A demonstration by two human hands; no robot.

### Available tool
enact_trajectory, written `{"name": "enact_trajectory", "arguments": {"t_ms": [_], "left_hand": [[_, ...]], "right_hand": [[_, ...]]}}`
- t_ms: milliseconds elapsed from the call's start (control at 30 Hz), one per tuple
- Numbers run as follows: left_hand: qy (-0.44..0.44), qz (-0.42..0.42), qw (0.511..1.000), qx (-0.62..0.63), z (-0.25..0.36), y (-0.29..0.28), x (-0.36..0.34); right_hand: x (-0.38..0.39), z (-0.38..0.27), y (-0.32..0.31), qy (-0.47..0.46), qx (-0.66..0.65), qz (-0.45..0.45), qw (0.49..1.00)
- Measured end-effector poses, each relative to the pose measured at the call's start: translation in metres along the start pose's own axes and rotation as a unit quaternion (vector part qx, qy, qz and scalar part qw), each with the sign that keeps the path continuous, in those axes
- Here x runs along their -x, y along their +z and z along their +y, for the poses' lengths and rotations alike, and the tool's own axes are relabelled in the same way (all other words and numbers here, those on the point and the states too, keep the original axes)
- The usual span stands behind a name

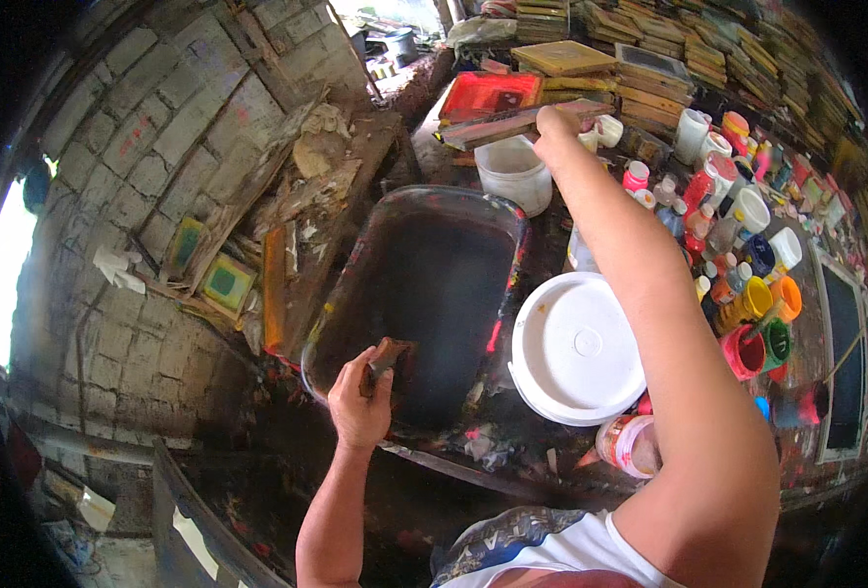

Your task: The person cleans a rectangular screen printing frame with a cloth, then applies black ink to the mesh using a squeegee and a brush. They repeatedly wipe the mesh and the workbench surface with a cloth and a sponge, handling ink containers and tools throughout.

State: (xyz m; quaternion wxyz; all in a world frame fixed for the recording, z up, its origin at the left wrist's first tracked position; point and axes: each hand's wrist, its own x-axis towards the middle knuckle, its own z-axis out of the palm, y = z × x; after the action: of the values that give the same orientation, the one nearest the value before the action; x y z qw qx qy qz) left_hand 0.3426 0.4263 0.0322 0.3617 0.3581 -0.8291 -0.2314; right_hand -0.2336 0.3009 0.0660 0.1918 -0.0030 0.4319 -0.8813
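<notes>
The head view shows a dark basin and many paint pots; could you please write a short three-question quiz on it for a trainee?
1. Multiple choice: which hand reaches farther from the body? A) the left hand; B) the right hand.
2. True or false: the round white lid lies to the left of the dark basin.
3. Short answer: what does the left hand hold?

Key:
1. B.
2. False; it lies to the right.
3. A small brown block-like piece; its exact kind cannot be told.
</notes>
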Motion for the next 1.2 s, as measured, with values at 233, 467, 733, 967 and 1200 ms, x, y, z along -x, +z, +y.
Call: {"name": "enact_trajectory", "arguments": {"t_ms": [233,467,733,967,1200], "left_hand": [[0.0,-0.003,1.0,-0.006,-0.001,-0.003,0.001],[0.029,0.0,0.999,-0.026,0.0,-0.006,0.0],[-0.003,-0.052,0.998,-0.032,0.002,-0.006,0.0],[0.029,-0.11,0.992,-0.047,0.007,-0.011,-0.006],[0.091,-0.392,0.903,-0.149,-0.015,0.001,-0.053]], "right_hand": [[-0.007,0.051,0.011,0.03,0.068,0.046,0.996],[0.008,0.067,0.006,-0.015,0.091,0.062,0.994],[0.062,0.02,0.007,0.037,0.007,-0.009,0.999],[0.103,-0.033,0.008,0.012,0.112,-0.038,0.993],[0.192,-0.147,-0.05,-0.19,0.127,-0.142,0.963]]}}
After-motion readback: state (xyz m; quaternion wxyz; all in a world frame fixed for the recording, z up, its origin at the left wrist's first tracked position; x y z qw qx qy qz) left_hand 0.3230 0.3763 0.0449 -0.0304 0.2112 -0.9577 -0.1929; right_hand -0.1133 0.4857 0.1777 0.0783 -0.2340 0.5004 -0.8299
